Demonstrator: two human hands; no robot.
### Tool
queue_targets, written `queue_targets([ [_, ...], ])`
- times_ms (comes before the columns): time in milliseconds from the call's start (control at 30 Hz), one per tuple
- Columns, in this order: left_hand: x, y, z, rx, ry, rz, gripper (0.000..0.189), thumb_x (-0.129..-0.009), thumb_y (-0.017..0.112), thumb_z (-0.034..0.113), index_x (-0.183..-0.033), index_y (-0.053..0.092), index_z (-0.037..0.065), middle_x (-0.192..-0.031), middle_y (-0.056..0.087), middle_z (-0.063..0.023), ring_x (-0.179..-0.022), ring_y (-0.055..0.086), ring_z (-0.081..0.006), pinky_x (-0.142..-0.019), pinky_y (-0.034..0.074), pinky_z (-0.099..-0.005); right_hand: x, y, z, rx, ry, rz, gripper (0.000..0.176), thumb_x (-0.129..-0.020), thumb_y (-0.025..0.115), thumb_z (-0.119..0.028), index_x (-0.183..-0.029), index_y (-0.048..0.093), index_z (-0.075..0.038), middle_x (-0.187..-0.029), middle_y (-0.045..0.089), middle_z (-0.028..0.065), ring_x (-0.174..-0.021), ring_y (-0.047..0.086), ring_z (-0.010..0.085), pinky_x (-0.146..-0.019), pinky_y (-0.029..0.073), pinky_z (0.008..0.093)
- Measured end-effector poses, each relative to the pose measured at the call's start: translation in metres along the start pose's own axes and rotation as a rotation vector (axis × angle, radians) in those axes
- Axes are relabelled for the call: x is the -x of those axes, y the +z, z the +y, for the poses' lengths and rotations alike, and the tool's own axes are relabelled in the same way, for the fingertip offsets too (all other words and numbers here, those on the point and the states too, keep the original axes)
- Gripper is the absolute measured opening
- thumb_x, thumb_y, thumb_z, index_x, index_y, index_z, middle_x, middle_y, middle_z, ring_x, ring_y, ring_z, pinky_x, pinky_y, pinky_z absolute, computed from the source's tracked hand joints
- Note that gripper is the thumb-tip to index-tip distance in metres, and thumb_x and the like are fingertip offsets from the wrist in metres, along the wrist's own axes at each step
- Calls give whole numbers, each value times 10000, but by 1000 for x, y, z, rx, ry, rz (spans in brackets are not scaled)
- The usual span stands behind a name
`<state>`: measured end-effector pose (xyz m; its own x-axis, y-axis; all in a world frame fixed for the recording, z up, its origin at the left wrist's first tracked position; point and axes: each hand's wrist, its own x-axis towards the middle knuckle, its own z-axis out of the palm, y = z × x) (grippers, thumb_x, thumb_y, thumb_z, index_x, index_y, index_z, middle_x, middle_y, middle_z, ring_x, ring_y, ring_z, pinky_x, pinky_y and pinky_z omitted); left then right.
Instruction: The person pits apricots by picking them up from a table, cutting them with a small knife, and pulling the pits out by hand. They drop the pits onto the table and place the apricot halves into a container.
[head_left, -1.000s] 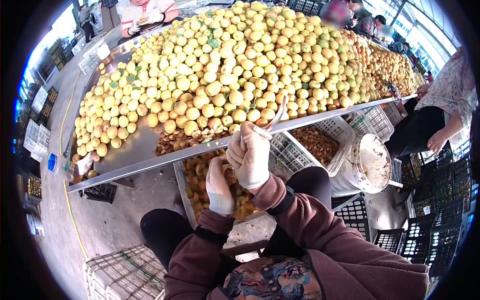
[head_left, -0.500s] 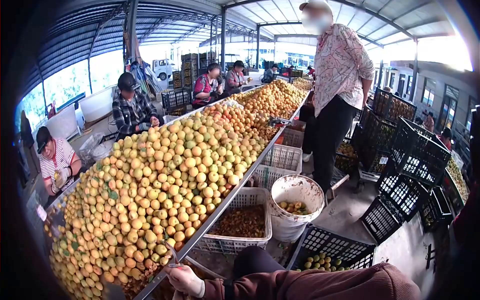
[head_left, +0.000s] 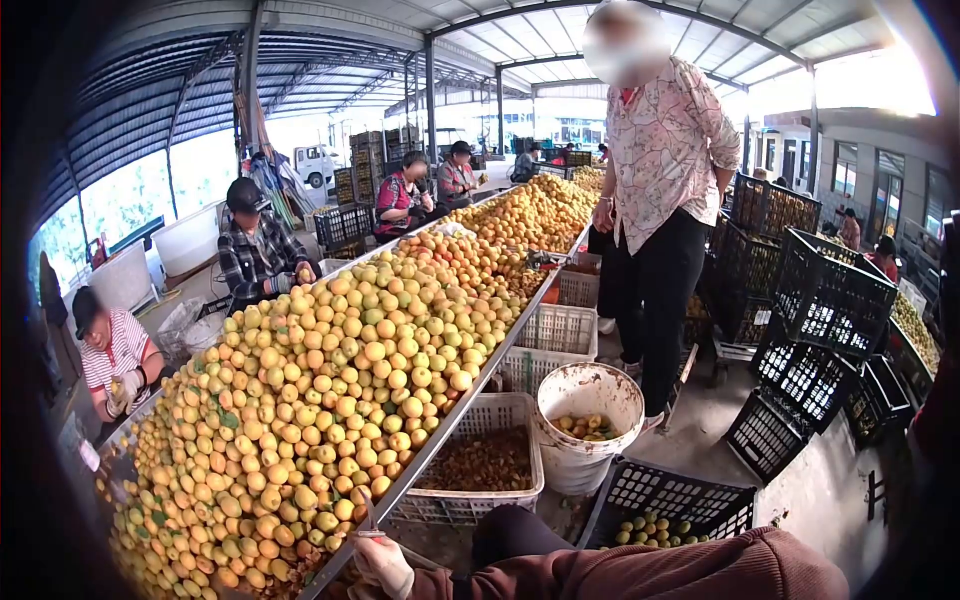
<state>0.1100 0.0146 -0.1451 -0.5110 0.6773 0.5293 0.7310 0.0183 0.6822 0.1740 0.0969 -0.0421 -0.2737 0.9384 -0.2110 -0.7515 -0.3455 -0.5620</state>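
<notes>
My right hand [head_left: 382, 566], in a brown ribbed sleeve [head_left: 640, 572], is closed on a small metal tool [head_left: 370, 520] with a thin blade pointing up. It is beside the metal edge [head_left: 425, 455] of a long table. A large heap of yellow-orange fruit [head_left: 310, 400] covers the table up to that edge. Brown scraps lie among the fruit near the hand. My left hand does not show.
Below the table edge stand a crate of brown scraps [head_left: 480, 462], a white bucket [head_left: 590, 425] and a black crate [head_left: 665, 500] with green fruit. One person [head_left: 665, 170] stands beyond the bucket; several sit across the table. Black crates [head_left: 830, 290] are stacked at right.
The view has shifted slightly. The standing person is nearer the table, with one arm now hanging in front. My right hand still grips the tool, slightly lower and further right in view.
</notes>
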Motion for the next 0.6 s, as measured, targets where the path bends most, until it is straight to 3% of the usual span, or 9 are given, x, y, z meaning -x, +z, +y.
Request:
queue_targets([
  [33,-4,0,6,85,-73,-26,490,-877,594,245,-1247,484,-56,-1243,520,-274,-1075,569,-406,-906,496,-446,-4,-7,1,-137,96,-140,99,-938,573,-201,-863,547,-143,-519,434,-25,-362,358,85,-331,262,225],
  [133,-14,-8,20,241,-193,-142,485,-880,594,241,-1255,485,-48,-1247,521,-267,-1085,567,-395,-915,492,-438,10,2,0,-3,45,-101,86,-939,566,-221,-875,537,-170,-521,434,-39,-367,354,67,-330,246,212],
  [400,-30,-23,39,513,-381,-364,474,-888,593,229,-1275,489,-24,-1257,523,-248,-1112,562,-366,-940,484,-417,12,0,8,9,92,-62,85,-926,577,-192,-858,546,-152,-546,451,-46,-379,367,62,-336,256,208],
  [467,-32,-24,44,718,-514,-429,472,-890,593,227,-1281,490,-18,-1260,524,-244,-1119,561,-358,-947,481,-411,-4,-7,43,105,-364,258,98,-925,582,-184,-849,551,-131,-573,478,-45,-399,391,60,-345,273,209],
  [500,-33,-25,45,841,-595,-466,471,-891,593,225,-1283,491,-15,-1261,524,-241,-1123,560,-355,-950,480,-408,-4,-16,37,104,-371,257,98,-925,582,-184,-849,551,-131,-573,478,-45,-399,391,60,-345,273,209],
  [567,-33,-28,44,1039,-759,-547,469,-893,593,222,-1288,491,-10,-1264,525,-237,-1130,559,-347,-956,478,-403,18,-15,-10,32,117,-167,90,-927,585,-175,-879,577,-99,-602,510,-36,-421,419,63,-357,295,214],
  [600,-33,-29,44,1141,-855,-588,468,-894,592,221,-1291,492,-7,-1265,525,-234,-1133,558,-344,-959,477,-400,18,-17,-9,29,112,-166,90,-927,585,-175,-879,577,-99,-602,510,-36,-421,419,63,-357,295,214],
])
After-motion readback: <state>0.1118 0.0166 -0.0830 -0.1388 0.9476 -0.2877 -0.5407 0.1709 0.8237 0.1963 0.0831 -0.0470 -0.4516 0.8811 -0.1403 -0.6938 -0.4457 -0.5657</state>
